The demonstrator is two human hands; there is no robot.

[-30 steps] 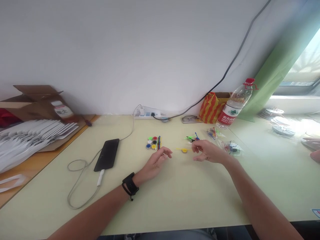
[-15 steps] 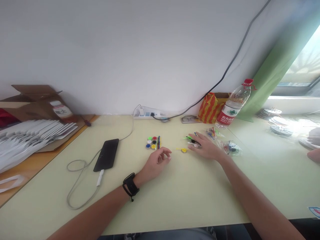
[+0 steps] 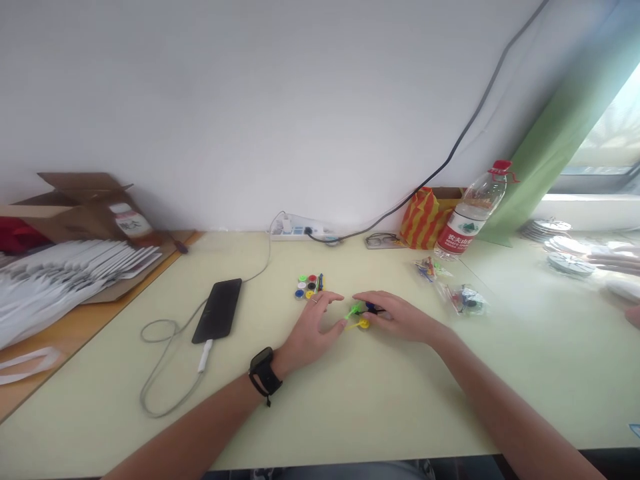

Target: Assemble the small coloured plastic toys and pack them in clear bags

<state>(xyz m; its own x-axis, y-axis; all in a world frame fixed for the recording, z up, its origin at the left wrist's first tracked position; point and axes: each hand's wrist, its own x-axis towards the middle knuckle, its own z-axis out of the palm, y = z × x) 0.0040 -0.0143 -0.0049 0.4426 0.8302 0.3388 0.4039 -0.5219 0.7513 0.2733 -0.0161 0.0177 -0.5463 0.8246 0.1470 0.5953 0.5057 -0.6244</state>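
Small coloured plastic pieces, round with thin sticks, lie between my two hands. My left hand [image 3: 316,327] is open in a C shape, its thumb tip close to a green piece [image 3: 353,311] and a yellow piece [image 3: 363,323]. From the other side my right hand [image 3: 397,316] curves over the cluster, thumb and fingers apart. A dark blue piece [image 3: 370,306] shows by its fingertips; others are partly hidden under that hand. Beyond my left hand sits a neat group of coloured discs [image 3: 305,287] with thin sticks [image 3: 320,283] standing beside them.
Clear packets [image 3: 467,300] of similar parts lie to the right. Behind them stand a large water bottle [image 3: 465,217] and a striped bag [image 3: 423,217]. A phone [image 3: 218,311] with its cable is at left. A power strip [image 3: 295,230] runs along the wall. Another person's fingers show at far right.
My right hand has moved left and nearer to me, and the loose pieces have shifted the same way. My left hand has spread its fingers and come beside them.
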